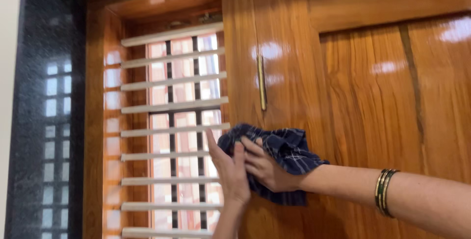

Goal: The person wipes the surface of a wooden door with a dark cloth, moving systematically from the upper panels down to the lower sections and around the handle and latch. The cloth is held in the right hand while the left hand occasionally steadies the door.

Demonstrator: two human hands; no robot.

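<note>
I am pressing a dark checked cloth [282, 153] against the glossy wooden door [373, 101] with my right hand [267, 170], fingers closed on it, while my left hand [229, 170] is lying flat and spread beside it. A brass handle [262, 83] is sitting just above; the slatted window grille [171, 131] is crowding the left edge. The cloth's lower folds are hiding behind my hands.

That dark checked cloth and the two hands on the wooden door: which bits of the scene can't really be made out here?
Head view only:
- Cloth: its lower middle is covered by the right hand.
- Right hand's palm: pressed into the cloth, unseen.
- Left hand: wrist cut off by the bottom edge; whether it grips the cloth is unclear.
- Door: cut off by the top, right and bottom edges.
- Outside the window grille: washed out by glare.
</note>
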